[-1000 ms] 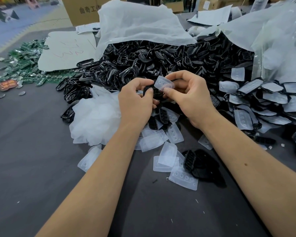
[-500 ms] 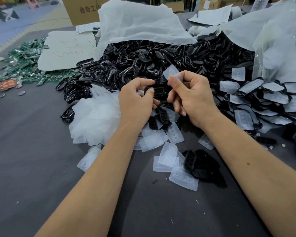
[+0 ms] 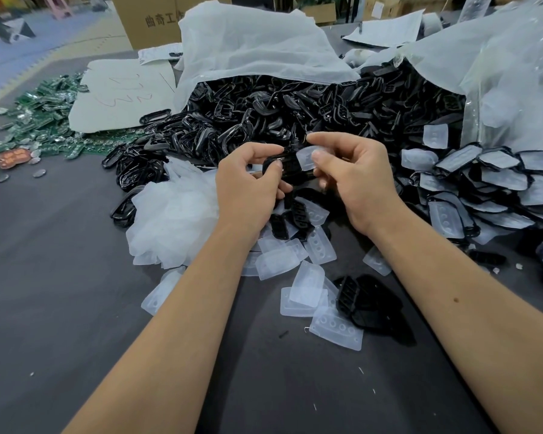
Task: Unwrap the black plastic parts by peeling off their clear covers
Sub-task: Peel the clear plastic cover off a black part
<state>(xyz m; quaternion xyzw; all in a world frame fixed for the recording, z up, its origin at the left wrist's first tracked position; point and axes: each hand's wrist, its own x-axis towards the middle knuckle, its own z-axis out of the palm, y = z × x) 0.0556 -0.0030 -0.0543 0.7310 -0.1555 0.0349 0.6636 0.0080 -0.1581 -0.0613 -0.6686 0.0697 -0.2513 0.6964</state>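
Peel in hand: clear cover (image 3: 308, 158) half off the black part (image 3: 284, 167), held above the table (image 3: 60, 277) in front of the black pile (image 3: 295, 111)

Left hand (image 3: 248, 189) grips the part, thumb and fingers curled round it; right hand (image 3: 355, 180) pinches the cover's edge between thumb and forefinger. Best bet: hold the part firmly, pull the cover away low and steady so it comes off whole, then drop it with the loose covers (image 3: 311, 292) below. Still-wrapped parts (image 3: 496, 180) wait on the right

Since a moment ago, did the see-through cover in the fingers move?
Yes. The clear cover dropped from up against the black parts pile to beside the black part.
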